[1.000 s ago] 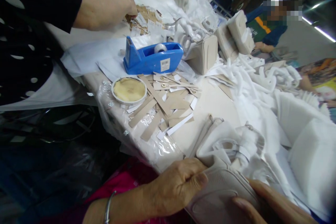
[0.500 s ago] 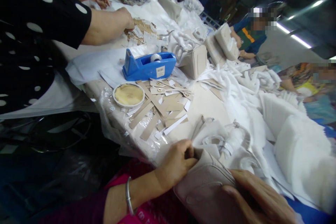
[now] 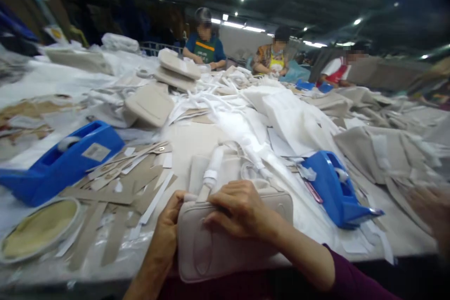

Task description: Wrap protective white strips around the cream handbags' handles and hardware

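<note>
A beige handbag (image 3: 228,258) stands at the table's near edge, its front panel toward me. My left hand (image 3: 167,229) is closed on the bag's left end, fingers behind it and partly hidden. Over the top edge lies my right hand (image 3: 241,208), its fingers curled around the rim with the thumb against the front. Just behind them, a strap wrapped in white padding (image 3: 215,161) rises from the bag's top.
Left of the bag are a blue tape dispenser (image 3: 75,159), a round dish of yellowish paste (image 3: 40,229) and beige strips (image 3: 116,197). Another blue dispenser (image 3: 330,187) stands right, near a blurred co-worker's hand (image 3: 431,211). White padding (image 3: 284,112) and beige bags (image 3: 151,103) lie beyond.
My view has swung right and levelled out. The bag has been turned and now faces me squarely. My right hand has shifted onto its top edge; the polka-dot sleeve has left view.
</note>
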The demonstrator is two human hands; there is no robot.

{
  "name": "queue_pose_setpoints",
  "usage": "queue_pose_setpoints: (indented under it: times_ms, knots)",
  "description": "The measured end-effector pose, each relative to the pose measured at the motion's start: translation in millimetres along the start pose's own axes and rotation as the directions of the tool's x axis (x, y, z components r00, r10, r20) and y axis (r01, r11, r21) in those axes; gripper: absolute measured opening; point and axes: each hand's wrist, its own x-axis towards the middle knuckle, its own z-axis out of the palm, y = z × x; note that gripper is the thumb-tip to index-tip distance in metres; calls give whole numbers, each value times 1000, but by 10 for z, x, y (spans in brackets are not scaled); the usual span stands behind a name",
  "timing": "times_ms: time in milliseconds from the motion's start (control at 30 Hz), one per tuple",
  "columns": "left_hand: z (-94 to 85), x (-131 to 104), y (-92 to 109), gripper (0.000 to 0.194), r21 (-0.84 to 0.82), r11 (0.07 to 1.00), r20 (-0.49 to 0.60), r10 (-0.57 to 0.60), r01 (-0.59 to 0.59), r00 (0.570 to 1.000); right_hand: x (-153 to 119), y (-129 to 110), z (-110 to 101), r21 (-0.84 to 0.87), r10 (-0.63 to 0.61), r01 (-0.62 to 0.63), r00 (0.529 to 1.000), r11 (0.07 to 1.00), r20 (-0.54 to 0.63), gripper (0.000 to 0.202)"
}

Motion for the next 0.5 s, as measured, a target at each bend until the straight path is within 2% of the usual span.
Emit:
queue_pose_setpoints:
  times_ms: [67, 133, 167, 200, 233, 267, 300, 333, 367, 400, 433, 500]
  knots:
    - [40, -2, -5, 37, 43, 999, -67, 31, -28, 997, -17, -19, -44, 4, -34, 34, 997, 999, -72, 23]
    - [64, 12, 2, 40, 105, 992, -112, 81, -69, 990, -114, -62, -138, 50, -54, 67, 973, 997, -225, 21]
    - [72, 28, 10, 40, 127, 989, -129, 91, -75, 987, -205, -80, -197, 89, -21, 53, 945, 995, -326, 23]
    - [77, 51, 21, 40, 135, 989, -154, 89, -68, 984, -329, -88, -257, 147, 62, 2, 901, 989, -429, 25]
    - [81, 82, 35, 38, 127, 991, -183, 68, -45, 981, -481, -80, -312, 226, 197, -88, 829, 970, -523, 27]
    - [82, 119, 49, 37, 110, 994, -220, 38, -14, 975, -656, -54, -356, 328, 364, -197, 719, 924, -593, 28]
    - [81, 161, 65, 37, 91, 996, -267, 14, 11, 963, -845, -10, -384, 447, 529, -295, 582, 845, -618, 30]
    - [76, 207, 81, 38, 79, 997, -318, 0, 27, 948, -1039, 48, -394, 564, 671, -365, 449, 741, -591, 30]
    - [65, 255, 96, 41, 79, 996, -365, -13, 45, 931, -1227, 113, -387, 664, 779, -408, 346, 626, -522, 28]
    - [47, 302, 110, 44, 94, 994, -406, -19, 62, 914, -1400, 179, -365, 737, 853, -430, 285, 522, -437, 27]
    - [20, 348, 123, 47, 125, 989, -436, -20, 83, 900, -1551, 239, -335, 783, 897, -442, 265, 438, -353, 25]
    - [-56, 427, 142, 47, 217, 968, -449, -17, 127, 893, -1767, 328, -272, 825, 930, -445, 276, 348, -243, 25]
